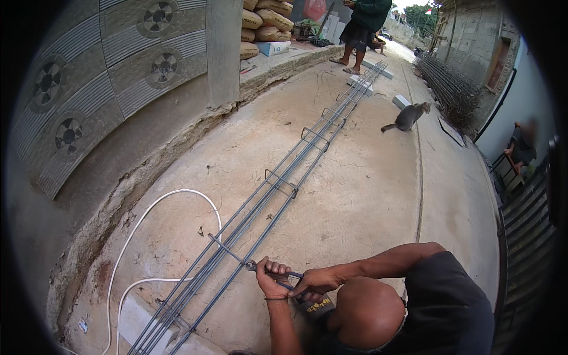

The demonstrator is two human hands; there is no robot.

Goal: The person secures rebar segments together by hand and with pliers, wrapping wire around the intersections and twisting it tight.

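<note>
Neither my left hand nor my right hand shows in the head view. A long rebar cage (281, 183) runs from the lower left to the far end of the lane, with square stirrups around its bars. At the lower right a co-worker in a dark shirt bends beside it. The co-worker's two hands (275, 278) hold pincers (251, 265) with dark blue handles. The jaws sit where a stirrup meets the near right bar. Whatever is between the jaws is too small to make out.
A white hose (142, 220) loops over the concrete ground, partly under the cage. Pale blocks (139, 322) prop the cage. A grey cat (408, 116) sits right of it. Stacked sacks (275, 21) and a standing person (358, 35) are at the back. Rebar bundles (449, 86) line the right wall.
</note>
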